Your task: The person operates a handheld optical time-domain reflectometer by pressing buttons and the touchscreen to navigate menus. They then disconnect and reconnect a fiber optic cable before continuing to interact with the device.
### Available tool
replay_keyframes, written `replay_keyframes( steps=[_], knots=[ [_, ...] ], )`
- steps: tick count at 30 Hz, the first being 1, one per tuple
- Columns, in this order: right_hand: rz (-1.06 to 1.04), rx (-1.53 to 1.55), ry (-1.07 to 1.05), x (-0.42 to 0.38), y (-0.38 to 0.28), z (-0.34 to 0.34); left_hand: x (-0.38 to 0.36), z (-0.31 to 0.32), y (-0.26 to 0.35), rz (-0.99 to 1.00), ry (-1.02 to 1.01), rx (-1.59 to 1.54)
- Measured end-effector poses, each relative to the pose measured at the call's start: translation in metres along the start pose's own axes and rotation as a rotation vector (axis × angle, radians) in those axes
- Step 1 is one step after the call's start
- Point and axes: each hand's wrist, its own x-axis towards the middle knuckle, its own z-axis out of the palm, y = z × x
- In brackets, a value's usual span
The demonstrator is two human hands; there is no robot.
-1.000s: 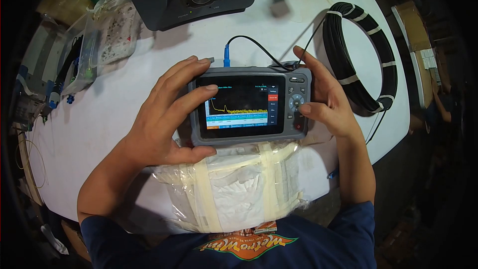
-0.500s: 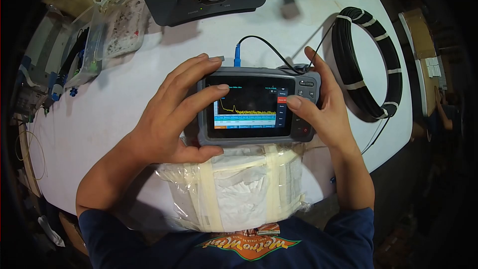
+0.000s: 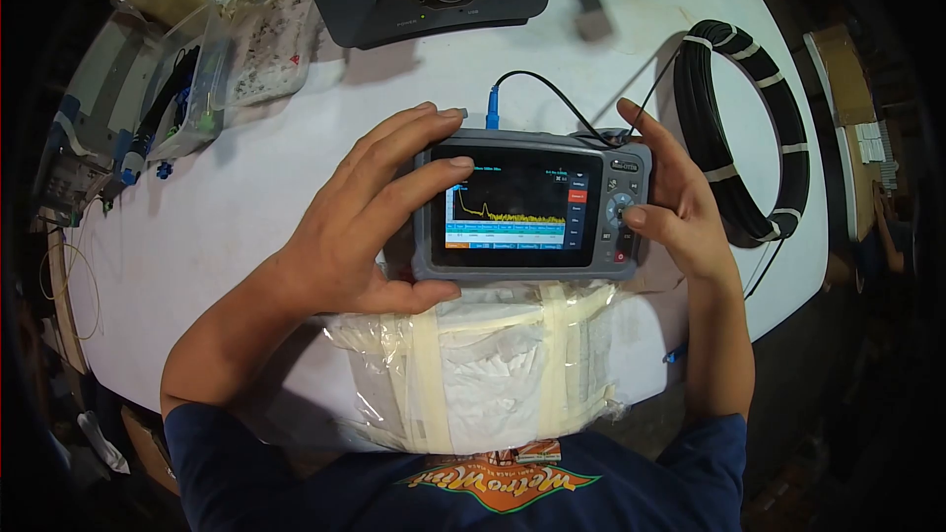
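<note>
A grey handheld Mini-OTDR (image 3: 512, 205) is propped against a clear-wrapped, taped white bundle (image 3: 493, 374). Its lit screen shows a yellow trace over a table of results. My left hand (image 3: 370, 212) grips the tester's left side, the thumb at the bottom edge and fingers over the top and screen corner. On the opposite side, my right hand (image 3: 685, 212) is wrapped around the edge, its thumb on the round keypad. A blue connector (image 3: 493, 108) is plugged into the top, and a thin black cable (image 3: 552, 89) loops from it toward the right.
A coil of black cable (image 3: 700, 128) bound with white ties lies at the right. At the back stands a dark ETN 3000 machine (image 3: 434, 15). Plastic bins (image 3: 197, 99) and a speckled white tray (image 3: 271, 54) sit at the left of the white table (image 3: 246, 177).
My right thumb has moved from the screen's right edge to the keypad. The whole view has shifted slightly; my left hand keeps its grip.
</note>
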Motion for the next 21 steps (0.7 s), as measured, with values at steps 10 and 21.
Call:
replay_keyframes(
  steps=[10, 21],
  knots=[
    [-0.041, 0.036, -0.034, 0.0001, -0.0006, -0.0018, -0.0011, -0.0008, -0.0013, -0.011, -0.015, -0.003],
    [-0.062, 0.028, -0.027, -0.0001, 0.0019, -0.0022, -0.0005, 0.0001, -0.0029, 0.003, 0.007, -0.023]
  ],
)
